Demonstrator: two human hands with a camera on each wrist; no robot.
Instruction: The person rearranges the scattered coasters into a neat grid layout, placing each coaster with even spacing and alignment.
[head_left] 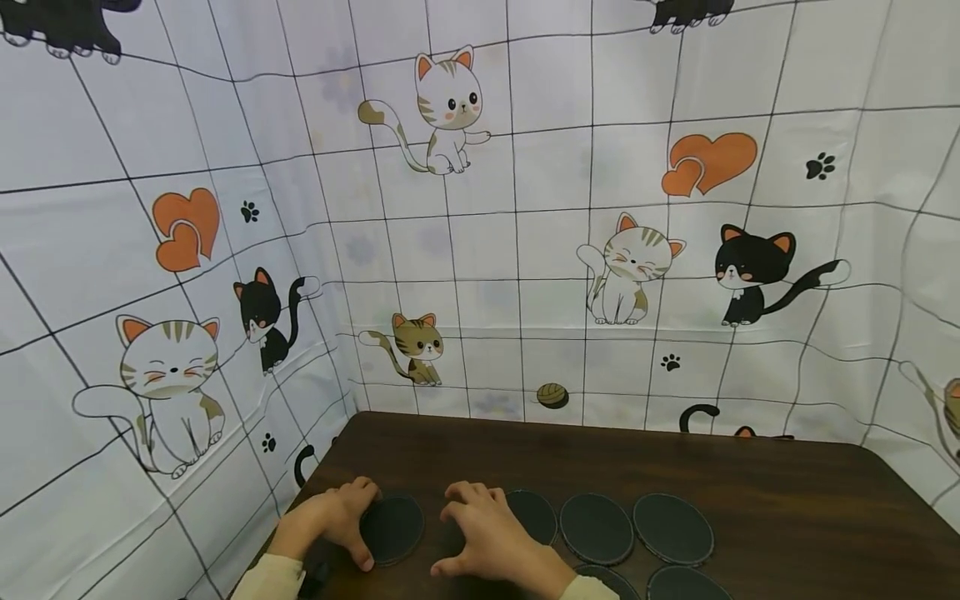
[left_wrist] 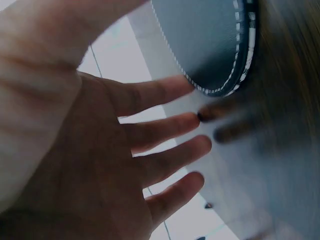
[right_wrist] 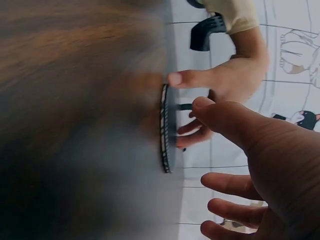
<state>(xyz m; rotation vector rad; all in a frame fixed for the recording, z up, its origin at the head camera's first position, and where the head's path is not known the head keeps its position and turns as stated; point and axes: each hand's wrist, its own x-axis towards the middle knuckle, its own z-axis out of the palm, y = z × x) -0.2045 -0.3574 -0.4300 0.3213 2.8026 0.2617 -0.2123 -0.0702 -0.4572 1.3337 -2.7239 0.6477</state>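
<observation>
A round dark coaster (head_left: 393, 531) with white edge stitching lies flat on the brown table at the left. My left hand (head_left: 333, 518) is at its left side, thumb toward the near edge and fingers toward the far edge. In the left wrist view the index finger reaches the rim of the coaster (left_wrist: 205, 40), and the other fingers extend fairly straight. To the right of that coaster, my right hand (head_left: 487, 533) hovers with thumb and fingers spread, holding nothing. The right wrist view shows the coaster (right_wrist: 166, 130) edge-on, apart from the right hand (right_wrist: 280, 165).
Several similar coasters lie in rows right of my right hand, including a middle one (head_left: 597, 528) and a far-right one (head_left: 673, 528). The dark wooden table (head_left: 787, 500) meets a white, cat-printed cloth (head_left: 555, 250) behind and at the left.
</observation>
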